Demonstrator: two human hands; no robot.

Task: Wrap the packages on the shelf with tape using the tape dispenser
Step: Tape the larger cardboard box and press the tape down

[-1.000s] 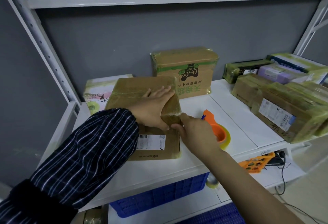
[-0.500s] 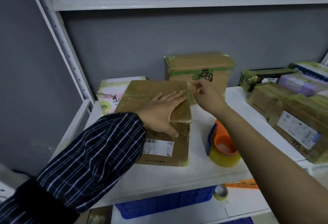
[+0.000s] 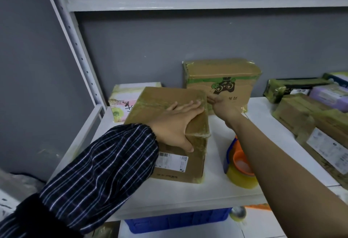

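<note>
A brown box (image 3: 169, 98) with a shipping label sits on the white shelf (image 3: 188, 194). The left hand (image 3: 173, 124) lies flat on the box's top, fingers (image 3: 188, 104) straight and slightly apart, thumb down its front face. The right hand (image 3: 222, 105) reaches to the box's far right corner, its fingers bunched together there; whether they pinch tape I cannot tell. The orange tape dispenser (image 3: 239, 168) stands just right of the box, under the right forearm. A green-printed carton (image 3: 222, 75) stands behind the box.

We log a parcel storeroom or packing station: white metal shelving (image 3: 120, 1) on a grey wall (image 3: 169, 39), taped cartons (image 3: 301, 113) bearing shipping labels (image 3: 327, 149), blue plastic crate (image 3: 178, 220) beneath.
</note>
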